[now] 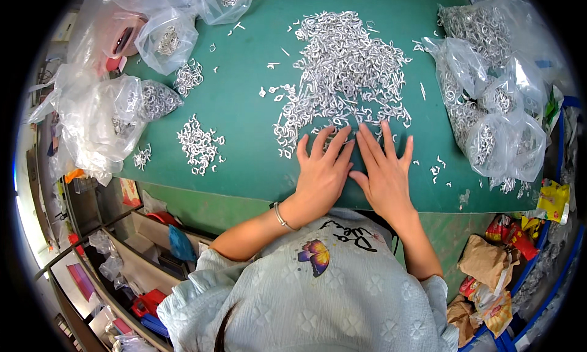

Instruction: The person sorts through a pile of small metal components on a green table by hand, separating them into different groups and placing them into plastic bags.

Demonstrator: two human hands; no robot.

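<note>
Bordering near edge of metal-piece heap (348, 71), palms down: left hand (323, 172), right hand (386, 175), fingers spread, both released. Green table (247, 117) stretches left of heap to smaller pile (199, 145); right of heap, strip runs to plastic bags (510, 138). Table's front edge passes heap's near side, close to wrists.

The worktop's (244, 107) far edge is cut off by the picture's top, as is a clear bag (229, 11) there. The shirt (342, 309), itself cut off below, hides part of the near edge. The left hand (324, 172) covers whatever lies beneath it. Single pieces in the silvery pile (348, 65) are too small to make out.
</note>
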